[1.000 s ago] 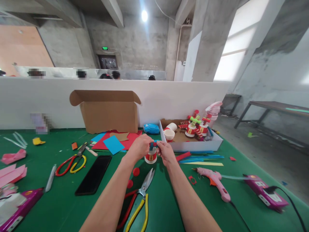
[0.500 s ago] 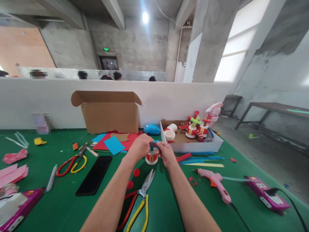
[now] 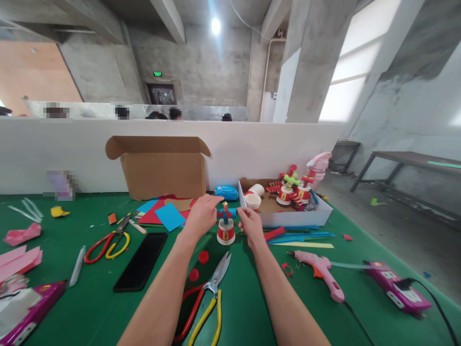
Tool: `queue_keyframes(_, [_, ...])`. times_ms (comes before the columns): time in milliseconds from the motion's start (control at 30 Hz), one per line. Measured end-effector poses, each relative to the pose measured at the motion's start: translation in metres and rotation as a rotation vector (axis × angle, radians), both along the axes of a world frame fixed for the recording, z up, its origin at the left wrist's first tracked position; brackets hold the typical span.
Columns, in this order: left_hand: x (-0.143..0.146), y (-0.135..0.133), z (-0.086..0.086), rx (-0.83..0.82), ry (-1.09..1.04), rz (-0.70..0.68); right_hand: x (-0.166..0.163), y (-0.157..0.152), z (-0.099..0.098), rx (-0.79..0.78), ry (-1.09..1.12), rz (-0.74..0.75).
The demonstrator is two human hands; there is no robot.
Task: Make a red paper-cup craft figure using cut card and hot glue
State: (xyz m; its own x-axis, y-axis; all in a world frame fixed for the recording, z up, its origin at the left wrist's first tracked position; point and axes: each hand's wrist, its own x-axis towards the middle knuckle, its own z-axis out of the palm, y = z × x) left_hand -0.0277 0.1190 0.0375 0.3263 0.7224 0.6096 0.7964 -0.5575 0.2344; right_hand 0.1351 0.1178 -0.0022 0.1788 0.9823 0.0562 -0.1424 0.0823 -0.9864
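A small paper-cup figure [image 3: 225, 232] stands upright on the green table between my hands. Its base is a red and white cup; above it are a blue folded strip, a blue crosspiece with red dots and a yellowish folded top. My left hand [image 3: 203, 215] is by the crosspiece's left end, index finger stretched out, thumb hidden. At the right end, the thumb and fingers of my right hand [image 3: 251, 224] are pinched on the blue paper. Nearer me lie two red discs [image 3: 203, 257] and large shears [image 3: 215, 281] with red and yellow handles.
A white box [image 3: 295, 219] with cups and similar figures stands behind right. Paper strips [image 3: 306, 238], a pink glue gun [image 3: 319, 269] and a purple power strip [image 3: 398, 290] lie right. Left are a phone [image 3: 140, 262], scissors [image 3: 108, 242] and coloured sheets [image 3: 170, 217].
My left hand has shifted slightly up and left, and its index finger has straightened. My right hand has moved a little right, leaving the figure's crosspiece and top more visible.
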Motion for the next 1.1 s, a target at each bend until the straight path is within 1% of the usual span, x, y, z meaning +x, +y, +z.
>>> queue_keyframes(67, [-0.003, 0.000, 0.002, 0.006, -0.043, 0.028, 0.001, 0.002, -0.001, 0.022, 0.006, -0.059])
queue_keyframes(167, [-0.002, -0.001, 0.004, 0.001, -0.137, 0.021, 0.002, 0.003, -0.003, 0.056, -0.004, -0.101])
queue_keyframes(233, [0.002, -0.001, 0.004, -0.025, -0.203, -0.004, 0.001, 0.002, -0.003, 0.086, -0.040, -0.091])
queue_keyframes(333, [0.011, -0.001, 0.001, -0.083, -0.268, -0.033, -0.001, 0.001, -0.004, 0.134, -0.120, -0.035])
queue_keyframes(467, [0.019, 0.002, -0.004, -0.128, -0.336, -0.015, -0.003, 0.000, -0.006, 0.173, -0.210, 0.014])
queue_keyframes(600, [0.018, 0.006, -0.007, -0.143, -0.446, 0.050, -0.002, 0.002, -0.009, 0.173, -0.254, -0.009])
queue_keyframes(833, [0.015, 0.011, -0.011, -0.228, -0.522, 0.070, -0.001, 0.005, -0.014, 0.169, -0.296, -0.063])
queue_keyframes(1000, [0.017, 0.009, -0.012, -0.341, -0.630, -0.027, -0.004, 0.007, -0.019, 0.165, -0.337, -0.071])
queue_keyframes(1100, [0.017, 0.008, -0.010, -0.346, -0.669, -0.057, -0.006, 0.007, -0.020, 0.153, -0.352, -0.046])
